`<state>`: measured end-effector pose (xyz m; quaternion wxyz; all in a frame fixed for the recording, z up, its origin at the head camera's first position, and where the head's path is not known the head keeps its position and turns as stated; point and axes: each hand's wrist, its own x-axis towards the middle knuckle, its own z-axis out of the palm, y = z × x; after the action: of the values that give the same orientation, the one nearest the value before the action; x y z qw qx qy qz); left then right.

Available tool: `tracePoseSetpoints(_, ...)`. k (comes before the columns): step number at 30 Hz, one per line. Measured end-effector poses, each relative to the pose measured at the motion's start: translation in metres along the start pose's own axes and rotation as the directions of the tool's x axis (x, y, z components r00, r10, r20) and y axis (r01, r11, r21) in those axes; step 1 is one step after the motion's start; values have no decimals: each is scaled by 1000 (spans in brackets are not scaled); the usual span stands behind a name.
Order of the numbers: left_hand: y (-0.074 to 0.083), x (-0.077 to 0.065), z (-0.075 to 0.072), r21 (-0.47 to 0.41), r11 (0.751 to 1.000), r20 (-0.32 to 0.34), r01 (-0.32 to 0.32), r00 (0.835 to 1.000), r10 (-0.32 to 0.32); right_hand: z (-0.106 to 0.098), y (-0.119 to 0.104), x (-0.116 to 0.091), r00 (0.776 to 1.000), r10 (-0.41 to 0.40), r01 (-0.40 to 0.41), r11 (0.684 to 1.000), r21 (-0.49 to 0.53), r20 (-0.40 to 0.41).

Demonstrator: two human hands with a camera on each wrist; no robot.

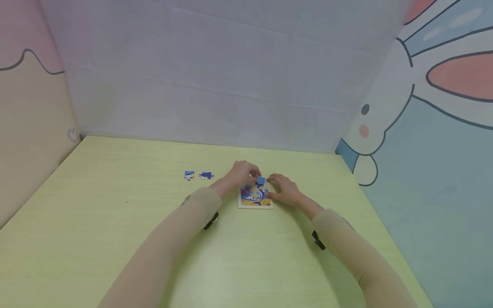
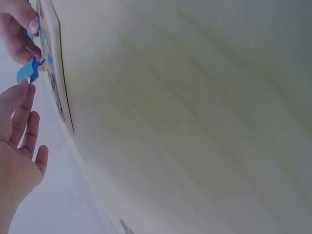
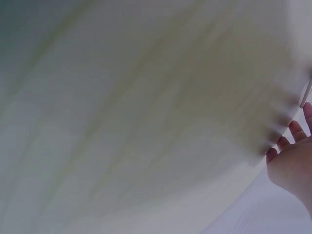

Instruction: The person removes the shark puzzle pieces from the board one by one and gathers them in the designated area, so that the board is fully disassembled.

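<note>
My left hand (image 1: 242, 173) pinches a blue jigsaw piece (image 2: 30, 70) between thumb and fingertips, its other fingers loosely spread in the left wrist view. In the head view, that piece (image 1: 260, 181) is over the upper right part of a square puzzle board (image 1: 256, 207) with a pale rim. Blue and yellow pieces (image 1: 254, 197) fill much of the board's lower part. At the board's right side is my right hand (image 1: 285, 189), thumb by the edge and fingers extended near the upper corner. The right wrist view shows its fingertips (image 3: 272, 155) only at the far right.
Two loose jigsaw pieces, one blue and white (image 1: 189, 175) and one dark blue (image 1: 206, 175), lie left of the board on the pale yellow table (image 1: 127, 239). A white curtain-like backdrop (image 1: 208, 85) stands behind, and a rabbit-printed panel (image 1: 435, 171) borders the right side.
</note>
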<state>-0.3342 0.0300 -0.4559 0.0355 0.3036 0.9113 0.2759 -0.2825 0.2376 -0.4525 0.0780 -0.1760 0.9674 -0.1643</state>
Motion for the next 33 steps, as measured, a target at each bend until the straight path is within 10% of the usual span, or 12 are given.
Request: tracePoseSetpoints(33, -73, -38, -49, -25, 1000, -92, -17, 996, 14, 5, 10, 2, 1000, 3, -3, 1000, -28, -6)
